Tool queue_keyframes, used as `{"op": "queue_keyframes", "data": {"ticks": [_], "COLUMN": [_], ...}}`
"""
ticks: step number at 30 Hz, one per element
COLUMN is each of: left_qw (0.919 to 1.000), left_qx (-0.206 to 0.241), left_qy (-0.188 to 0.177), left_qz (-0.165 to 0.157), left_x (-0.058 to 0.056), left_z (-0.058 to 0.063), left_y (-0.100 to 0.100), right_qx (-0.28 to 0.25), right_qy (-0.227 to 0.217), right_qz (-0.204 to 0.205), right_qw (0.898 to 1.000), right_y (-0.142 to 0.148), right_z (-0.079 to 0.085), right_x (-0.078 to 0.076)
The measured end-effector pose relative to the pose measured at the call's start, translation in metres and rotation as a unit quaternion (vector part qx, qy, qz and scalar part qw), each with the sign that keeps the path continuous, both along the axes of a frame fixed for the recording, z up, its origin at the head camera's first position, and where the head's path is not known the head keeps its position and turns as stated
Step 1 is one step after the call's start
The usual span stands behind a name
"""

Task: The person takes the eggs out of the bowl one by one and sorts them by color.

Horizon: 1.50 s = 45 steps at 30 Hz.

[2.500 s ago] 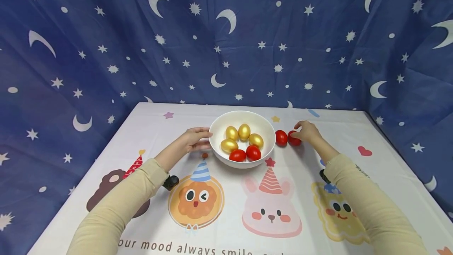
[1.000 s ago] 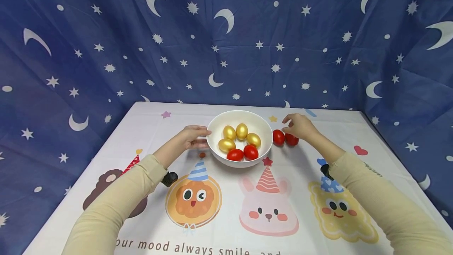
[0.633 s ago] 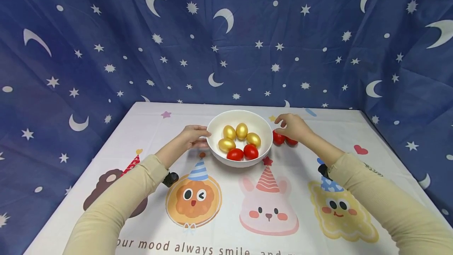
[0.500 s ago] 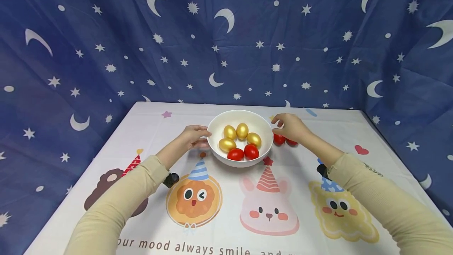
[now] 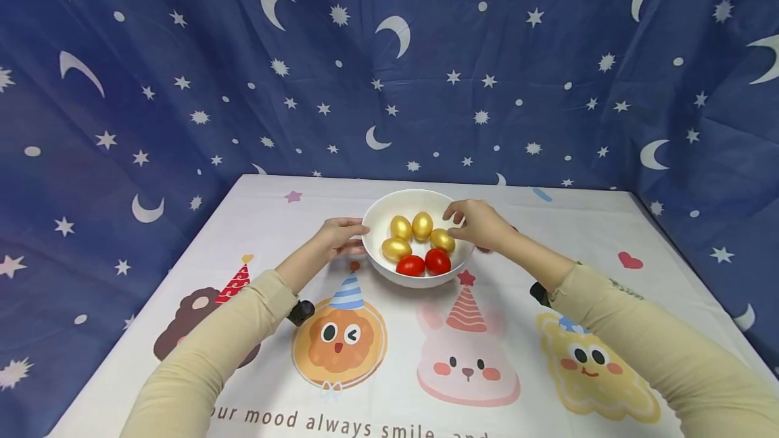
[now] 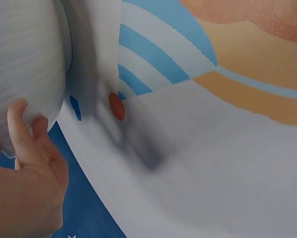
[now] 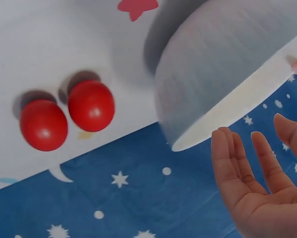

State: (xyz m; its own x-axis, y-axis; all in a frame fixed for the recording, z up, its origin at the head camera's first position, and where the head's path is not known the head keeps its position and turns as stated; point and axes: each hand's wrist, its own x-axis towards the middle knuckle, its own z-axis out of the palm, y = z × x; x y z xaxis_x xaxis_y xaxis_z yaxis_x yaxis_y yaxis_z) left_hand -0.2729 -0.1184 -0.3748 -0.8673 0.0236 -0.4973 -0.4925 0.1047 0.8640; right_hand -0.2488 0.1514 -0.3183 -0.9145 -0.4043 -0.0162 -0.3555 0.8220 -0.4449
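Observation:
A white bowl (image 5: 379,218) holds several gold eggs (image 5: 401,229) and two red eggs (image 5: 438,261). My left hand (image 5: 337,236) grips its left side, thumb over the rim and fingers against the outer wall (image 6: 27,59). Over the bowl's right rim is my right hand (image 5: 479,223), fingers loosely bent and nothing between them, fingertips close above a gold egg (image 5: 442,240). In the right wrist view, two more red eggs (image 7: 91,105) lie side by side on the table, outside the bowl; from the head view my right hand and wrist mostly hide them.
Under the bowl is a white tablecloth (image 5: 402,343) printed with cartoon figures and lettering. A dark blue curtain (image 5: 426,127) with moons and stars hangs behind the table. Black wrist cameras (image 5: 301,312) sit near both cuffs.
My right hand has moved left from the red eggs on the table to above the bowl. The left hand keeps its grip on the bowl. Both outside red eggs stay on the table.

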Motion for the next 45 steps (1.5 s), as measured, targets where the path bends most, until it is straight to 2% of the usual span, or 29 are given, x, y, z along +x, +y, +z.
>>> {"op": "queue_keyframes", "data": {"ticks": [8,19,30,38,45], "left_qw": [1.0,0.9998,0.9999,0.9999,0.9999], "left_qx": [0.0,0.016,0.01,0.01,0.01], "left_qy": [-0.005,-0.008,-0.009,-0.01,-0.014], "left_qz": [-0.003,-0.002,-0.005,-0.006,-0.002], "left_x": [-0.002,-0.002,-0.003,-0.002,-0.003], "left_z": [-0.002,-0.002,-0.001,-0.002,-0.002], "left_y": [0.001,0.002,0.002,0.001,-0.002], "right_qx": [0.012,0.022,0.032,0.05,0.071], "right_qy": [-0.01,-0.022,-0.047,-0.033,-0.028], "right_qz": [0.03,0.112,0.143,0.199,0.2], "right_qw": [0.999,0.993,0.988,0.978,0.977], "right_y": [-0.016,-0.04,-0.049,-0.054,-0.062], "right_z": [-0.002,-0.011,-0.019,-0.027,-0.032], "right_x": [0.004,0.009,0.006,0.006,0.005]}}
